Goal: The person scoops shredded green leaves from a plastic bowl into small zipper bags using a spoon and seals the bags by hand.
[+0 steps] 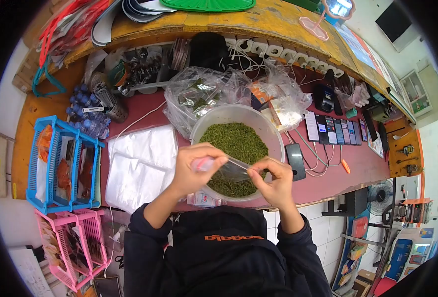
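A large translucent tub holds shredded green leaves. Over its near side, my left hand is closed round a pinkish-white item and pinches one side of a clear plastic bag. The fingers of my right hand pinch the other side of this bag, which is stretched between the two hands. Stacks of white plastic bags lie on the table left of the tub. A small printed packet sits at the table edge below my left hand.
Blue baskets and pink baskets stand at the left. Behind the tub are crumpled clear bags. Several phones, cables, a dark device and an orange cutter lie to the right.
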Action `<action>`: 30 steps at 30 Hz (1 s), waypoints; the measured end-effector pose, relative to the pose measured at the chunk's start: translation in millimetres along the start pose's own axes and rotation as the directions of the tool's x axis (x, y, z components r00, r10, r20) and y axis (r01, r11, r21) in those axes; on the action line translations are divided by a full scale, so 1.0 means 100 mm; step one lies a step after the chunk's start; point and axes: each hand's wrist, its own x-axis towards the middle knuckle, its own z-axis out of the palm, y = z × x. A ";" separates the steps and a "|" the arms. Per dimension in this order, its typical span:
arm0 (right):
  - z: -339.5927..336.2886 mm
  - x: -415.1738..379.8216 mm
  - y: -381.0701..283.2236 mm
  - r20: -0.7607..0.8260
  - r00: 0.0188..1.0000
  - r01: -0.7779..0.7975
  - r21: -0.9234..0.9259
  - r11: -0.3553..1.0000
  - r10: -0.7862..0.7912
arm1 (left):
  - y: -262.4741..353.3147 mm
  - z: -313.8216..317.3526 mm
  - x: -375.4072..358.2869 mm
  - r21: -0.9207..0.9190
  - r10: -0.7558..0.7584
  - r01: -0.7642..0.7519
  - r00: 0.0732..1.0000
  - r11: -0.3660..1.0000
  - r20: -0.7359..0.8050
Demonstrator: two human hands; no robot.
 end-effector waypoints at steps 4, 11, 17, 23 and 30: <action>-0.10 -0.02 0.07 -0.088 0.995 -0.030 0.096 0.995 0.039 | -0.01 -0.06 0.24 0.032 0.093 -0.093 0.996 0.995 0.016; -0.18 0.01 0.18 -0.258 0.951 -0.089 0.303 0.949 0.172 | -0.55 -0.49 1.06 0.327 0.189 -0.099 0.948 0.940 -0.255; 0.08 0.20 0.07 -0.250 0.964 0.019 -0.257 0.966 -0.085 | -0.37 0.18 0.45 -0.084 -0.310 0.348 0.904 0.934 0.296; 0.09 0.14 0.22 -0.041 0.969 0.209 -0.390 0.897 -0.244 | -0.30 0.36 0.12 -0.236 -0.331 0.459 0.839 0.856 0.431; -0.12 0.14 0.11 -0.201 0.977 -0.001 -0.356 0.934 -0.076 | -0.17 0.09 0.11 -0.091 -0.069 0.073 0.996 0.993 0.049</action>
